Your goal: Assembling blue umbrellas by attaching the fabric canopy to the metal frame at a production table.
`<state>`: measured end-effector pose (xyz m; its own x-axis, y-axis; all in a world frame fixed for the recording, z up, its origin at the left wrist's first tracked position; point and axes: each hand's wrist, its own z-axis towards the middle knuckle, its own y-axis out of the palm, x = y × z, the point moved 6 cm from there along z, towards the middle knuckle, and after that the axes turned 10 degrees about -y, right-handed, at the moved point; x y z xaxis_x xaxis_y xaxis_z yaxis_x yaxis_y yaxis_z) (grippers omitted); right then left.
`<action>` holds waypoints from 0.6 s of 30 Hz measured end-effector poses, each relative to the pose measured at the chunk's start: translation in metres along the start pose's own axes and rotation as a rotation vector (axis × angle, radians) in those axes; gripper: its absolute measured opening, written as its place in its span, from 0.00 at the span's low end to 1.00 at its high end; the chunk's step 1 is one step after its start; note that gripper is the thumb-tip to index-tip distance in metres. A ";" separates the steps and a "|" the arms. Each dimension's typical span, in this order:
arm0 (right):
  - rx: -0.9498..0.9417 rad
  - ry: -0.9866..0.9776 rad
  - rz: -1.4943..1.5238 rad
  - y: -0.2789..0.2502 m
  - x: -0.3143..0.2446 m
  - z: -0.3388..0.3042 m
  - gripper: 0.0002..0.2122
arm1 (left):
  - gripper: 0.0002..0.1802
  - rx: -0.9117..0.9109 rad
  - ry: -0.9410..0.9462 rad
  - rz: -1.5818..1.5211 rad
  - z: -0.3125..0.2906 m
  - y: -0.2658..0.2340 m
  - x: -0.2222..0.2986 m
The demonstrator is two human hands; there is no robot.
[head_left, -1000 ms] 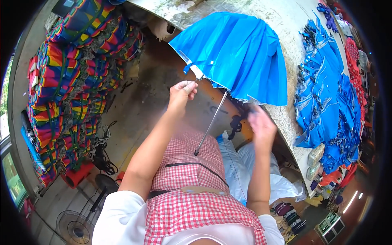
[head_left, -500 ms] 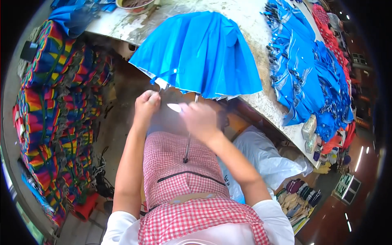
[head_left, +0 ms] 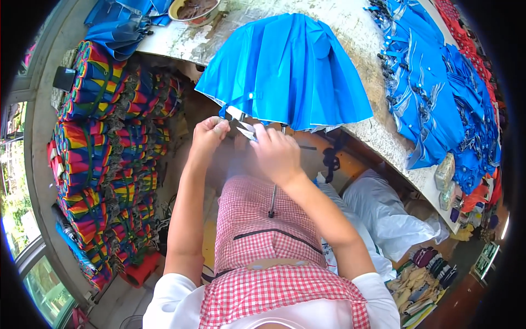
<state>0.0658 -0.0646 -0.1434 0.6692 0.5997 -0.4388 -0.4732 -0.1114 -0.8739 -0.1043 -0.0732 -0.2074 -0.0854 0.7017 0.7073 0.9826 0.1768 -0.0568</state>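
Note:
A blue umbrella (head_left: 285, 71), partly spread, rests on the worktable's near edge with its canopy away from me. Its metal shaft (head_left: 273, 200) points down toward my apron. My left hand (head_left: 210, 136) is closed in a pinch just below the canopy's left rim, near a blue strap with a snap; what the fingertips hold is too small to tell. In my right hand (head_left: 276, 153) is a pair of snips (head_left: 247, 131), its two pointed blades apart and aimed at the left fingertips. The right fingers hide the snips' handles and part of the shaft.
A stained white worktable (head_left: 186, 41) bears a bowl (head_left: 194, 11) of brown stuff and heaps of blue umbrellas (head_left: 422, 93) at right. More blue umbrellas (head_left: 118, 27) lie at far left. Rainbow-coloured bundles (head_left: 109, 137) are stacked on the left. White plastic bags (head_left: 383, 211) stand under the table.
The view has swung, so everything sits further right. The snips' blades now show spread and nearer the left fingertips. My left hand keeps its pinch by the canopy rim.

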 end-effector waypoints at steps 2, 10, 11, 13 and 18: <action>0.064 -0.103 -0.009 0.011 -0.002 0.017 0.15 | 0.09 -0.005 0.022 0.012 0.002 -0.001 0.004; 0.245 0.285 0.201 -0.049 0.041 -0.055 0.21 | 0.08 0.068 0.305 -0.062 -0.047 -0.050 0.063; 0.199 0.453 0.259 -0.048 0.050 -0.080 0.25 | 0.14 0.148 0.339 -0.048 -0.057 -0.052 0.071; -0.053 0.669 0.409 -0.012 0.052 -0.095 0.25 | 0.25 0.162 0.437 -0.104 -0.050 -0.032 0.082; 0.195 0.082 0.502 0.023 0.011 -0.081 0.22 | 0.36 0.106 0.575 -0.057 0.019 0.001 0.113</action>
<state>0.1086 -0.1253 -0.1852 0.3727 0.4461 -0.8137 -0.8385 -0.2139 -0.5012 -0.1163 0.0196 -0.1413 -0.0056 0.2074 0.9782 0.9548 0.2920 -0.0564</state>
